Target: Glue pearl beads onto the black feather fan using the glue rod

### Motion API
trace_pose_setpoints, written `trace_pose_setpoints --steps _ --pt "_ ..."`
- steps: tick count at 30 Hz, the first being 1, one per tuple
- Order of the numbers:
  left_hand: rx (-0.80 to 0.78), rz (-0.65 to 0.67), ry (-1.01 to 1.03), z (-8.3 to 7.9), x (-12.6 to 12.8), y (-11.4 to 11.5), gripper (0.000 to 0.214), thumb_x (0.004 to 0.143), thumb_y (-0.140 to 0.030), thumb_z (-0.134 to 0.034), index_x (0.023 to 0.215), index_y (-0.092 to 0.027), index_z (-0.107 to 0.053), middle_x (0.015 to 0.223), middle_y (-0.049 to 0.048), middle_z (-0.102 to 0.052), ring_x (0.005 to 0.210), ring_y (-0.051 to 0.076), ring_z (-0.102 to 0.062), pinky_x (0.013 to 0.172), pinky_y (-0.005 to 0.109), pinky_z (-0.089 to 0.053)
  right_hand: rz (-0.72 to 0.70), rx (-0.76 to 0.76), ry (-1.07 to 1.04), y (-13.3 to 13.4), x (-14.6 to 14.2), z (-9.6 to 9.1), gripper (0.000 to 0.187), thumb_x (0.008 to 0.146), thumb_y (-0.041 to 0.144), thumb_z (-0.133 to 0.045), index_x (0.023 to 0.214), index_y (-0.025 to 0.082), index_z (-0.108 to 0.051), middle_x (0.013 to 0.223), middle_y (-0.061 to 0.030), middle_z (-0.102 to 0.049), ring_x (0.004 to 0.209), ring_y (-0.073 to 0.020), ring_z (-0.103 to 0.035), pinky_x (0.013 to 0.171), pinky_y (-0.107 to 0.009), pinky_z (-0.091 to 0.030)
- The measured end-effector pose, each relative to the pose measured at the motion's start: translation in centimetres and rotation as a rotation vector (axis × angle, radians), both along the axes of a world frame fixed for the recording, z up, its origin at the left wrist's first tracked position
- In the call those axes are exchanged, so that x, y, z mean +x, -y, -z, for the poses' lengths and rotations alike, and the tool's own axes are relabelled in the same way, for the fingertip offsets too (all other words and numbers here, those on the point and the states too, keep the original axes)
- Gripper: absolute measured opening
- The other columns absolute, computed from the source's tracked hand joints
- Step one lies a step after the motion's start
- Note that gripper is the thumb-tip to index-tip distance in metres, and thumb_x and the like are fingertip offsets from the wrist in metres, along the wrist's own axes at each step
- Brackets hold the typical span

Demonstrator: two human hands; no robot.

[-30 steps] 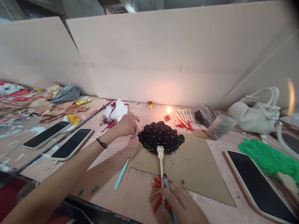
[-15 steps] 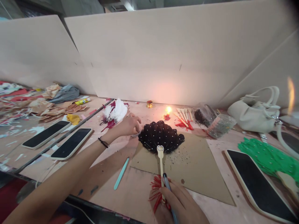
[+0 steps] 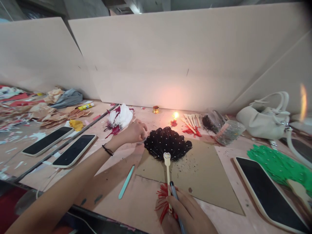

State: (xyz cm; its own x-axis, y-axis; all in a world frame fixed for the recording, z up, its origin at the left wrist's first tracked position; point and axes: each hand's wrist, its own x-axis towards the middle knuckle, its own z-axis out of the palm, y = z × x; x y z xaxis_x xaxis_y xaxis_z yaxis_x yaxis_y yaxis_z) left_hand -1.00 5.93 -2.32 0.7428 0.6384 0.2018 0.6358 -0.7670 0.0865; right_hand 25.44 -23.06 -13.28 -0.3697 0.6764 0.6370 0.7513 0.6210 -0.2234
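A black feather fan (image 3: 165, 141) dotted with small white beads lies partly on a cardboard sheet (image 3: 207, 175). Its pale handle (image 3: 167, 169) has a ring of small shiny stones at the top and a red tassel (image 3: 162, 198) at the bottom. My right hand (image 3: 188, 211) is closed around the lower handle and a dark-tipped pen (image 3: 175, 193). Left of the feathers, my left hand (image 3: 135, 131) reaches down with bent fingers at a small clear item (image 3: 142, 141). What those fingertips pinch is hidden.
Behind the fan burns a small flame (image 3: 175, 115), beside pale fan handles (image 3: 192, 120). A teal stick (image 3: 126, 182) lies in front. Phones (image 3: 74, 151) are on the left, another phone (image 3: 265, 191) on the right, near a green fan (image 3: 275, 162) and white handbag (image 3: 263, 117).
Almost nothing differs. My left fingers have shifted very slightly at the small clear item, while my right hand keeps its hold on the handle and pen.
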Motion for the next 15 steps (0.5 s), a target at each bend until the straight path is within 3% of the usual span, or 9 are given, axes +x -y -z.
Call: trace_pose_setpoints --steps 7,12,15 --pt "-0.028 0.017 0.037 -0.8 -0.5 0.2 0.018 0.069 -0.007 -0.075 0.06 -0.022 -0.077 0.118 0.0033 -0.081 0.116 0.033 -0.061 0.104 0.048 -0.047 0.003 0.006 0.017 -0.2 0.0 -0.1 0.045 0.1 0.012 -0.062 0.14 0.028 -0.073 0.134 -0.0077 -0.082 0.119 -0.0274 -0.082 0.096 -0.032 -0.069" --pt "0.003 -0.004 0.139 -2.7 -1.3 0.8 0.013 0.083 -0.02 -0.081 0.07 -0.023 -0.079 0.123 0.0064 -0.077 0.119 0.033 -0.062 0.108 0.05 -0.045 0.025 0.029 -0.058 -0.2 -0.2 -0.1 0.039 0.104 0.019 -0.062 0.139 0.031 -0.075 0.13 -0.0065 -0.083 0.114 -0.0271 -0.084 0.093 -0.032 -0.071" --pt "0.044 0.004 0.256 -3.8 -0.6 2.3 0.012 0.097 -0.027 -0.072 0.087 -0.024 -0.079 0.118 0.0075 -0.076 0.116 0.028 -0.064 0.113 0.051 -0.042 0.052 0.023 -0.155 0.3 0.5 -1.0 0.037 0.107 0.03 -0.064 0.142 0.033 -0.074 0.131 -0.0065 -0.083 0.111 -0.0293 -0.085 0.09 -0.033 -0.072"
